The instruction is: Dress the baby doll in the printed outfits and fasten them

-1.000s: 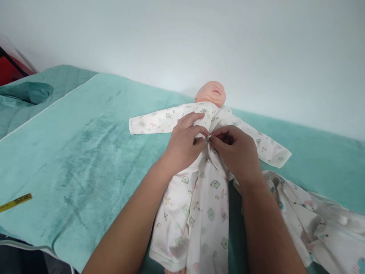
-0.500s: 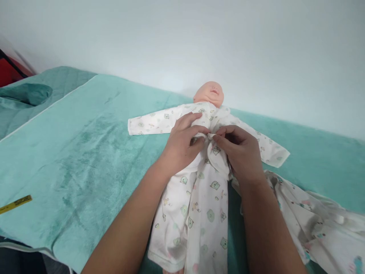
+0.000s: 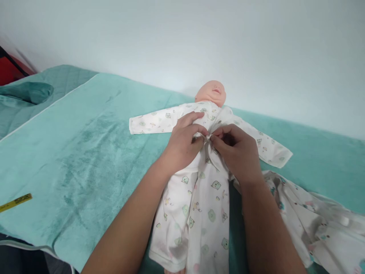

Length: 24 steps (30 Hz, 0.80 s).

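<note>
A baby doll (image 3: pixel 210 93) lies on its back, head toward the wall, in a white printed top (image 3: pixel 156 121) and matching trousers (image 3: pixel 209 213). At the front of the top, my left hand (image 3: pixel 184 142) pinches the cloth between thumb and index finger, its other fingers resting on the doll's chest. My right hand (image 3: pixel 238 148) grips the top's front edge from the other side, thumb against index finger. The two sets of fingertips almost meet there. Whatever fastening lies between them is too small to make out. Both sleeves stretch out sideways.
A teal plush cover (image 3: pixel 85 163) lies under the doll, against a white wall (image 3: pixel 182 42). Crumpled white printed cloth (image 3: pixel 322 224) lies at the right. A yellow strip with dark marks (image 3: pixel 15 202) is at the left edge. Something red (image 3: pixel 10 70) stands at the far left.
My right hand has moved slightly left, bringing its fingertips closer to my left fingertips with the top's edge between them. The doll stays in place; the view has shifted slightly.
</note>
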Motion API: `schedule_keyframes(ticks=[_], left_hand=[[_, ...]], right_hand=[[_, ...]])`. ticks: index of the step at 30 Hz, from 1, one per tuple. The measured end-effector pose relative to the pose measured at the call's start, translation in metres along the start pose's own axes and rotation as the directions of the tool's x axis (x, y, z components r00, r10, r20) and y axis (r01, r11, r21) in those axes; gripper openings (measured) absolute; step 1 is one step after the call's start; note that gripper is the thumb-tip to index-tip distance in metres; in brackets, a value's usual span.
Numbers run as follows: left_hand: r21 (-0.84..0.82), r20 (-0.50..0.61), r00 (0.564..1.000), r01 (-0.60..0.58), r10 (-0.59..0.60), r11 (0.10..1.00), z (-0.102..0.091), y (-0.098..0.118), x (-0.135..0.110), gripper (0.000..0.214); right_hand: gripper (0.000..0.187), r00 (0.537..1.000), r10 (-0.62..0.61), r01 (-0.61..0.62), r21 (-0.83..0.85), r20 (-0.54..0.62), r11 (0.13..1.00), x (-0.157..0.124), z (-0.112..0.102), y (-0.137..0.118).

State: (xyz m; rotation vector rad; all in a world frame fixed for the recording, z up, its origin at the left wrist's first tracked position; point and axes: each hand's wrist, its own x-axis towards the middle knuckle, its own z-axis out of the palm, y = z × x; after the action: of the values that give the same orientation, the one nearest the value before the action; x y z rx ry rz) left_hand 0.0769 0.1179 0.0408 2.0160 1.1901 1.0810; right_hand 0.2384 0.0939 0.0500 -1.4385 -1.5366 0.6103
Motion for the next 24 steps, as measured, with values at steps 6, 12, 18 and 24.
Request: schedule_keyframes(ticks=[6, 12, 18, 24], left_hand=[[-0.064, 0.001, 1.000, 0.022, -0.022, 0.998, -0.0015, 0.0043, -0.0017, 0.026], [-0.082, -0.033, 0.999, 0.008, -0.011, 0.997, -0.0019, 0.0054, -0.0040, 0.020], [0.047, -0.041, 0.999, -0.031, 0.033, 0.998, 0.0041, 0.0077, -0.0060, 0.013], [-0.204, -0.128, 0.989, 0.051, -0.078, 0.978, 0.0009, 0.0072, -0.0044, 0.005]], right_hand=[[0.005, 0.992, -0.008, 0.004, -0.038, -0.123, 0.999, 0.0019, 0.0042, 0.0027], [0.006, 0.988, 0.065, -0.054, 0.080, -0.139, 0.995, 0.0038, 0.0052, 0.0046], [0.007, 0.971, 0.214, -0.155, 0.398, -0.109, 0.904, 0.0019, 0.0029, 0.0055], [0.010, 0.955, 0.287, -0.209, 0.512, -0.077, 0.833, 0.0034, 0.0010, 0.0051]])
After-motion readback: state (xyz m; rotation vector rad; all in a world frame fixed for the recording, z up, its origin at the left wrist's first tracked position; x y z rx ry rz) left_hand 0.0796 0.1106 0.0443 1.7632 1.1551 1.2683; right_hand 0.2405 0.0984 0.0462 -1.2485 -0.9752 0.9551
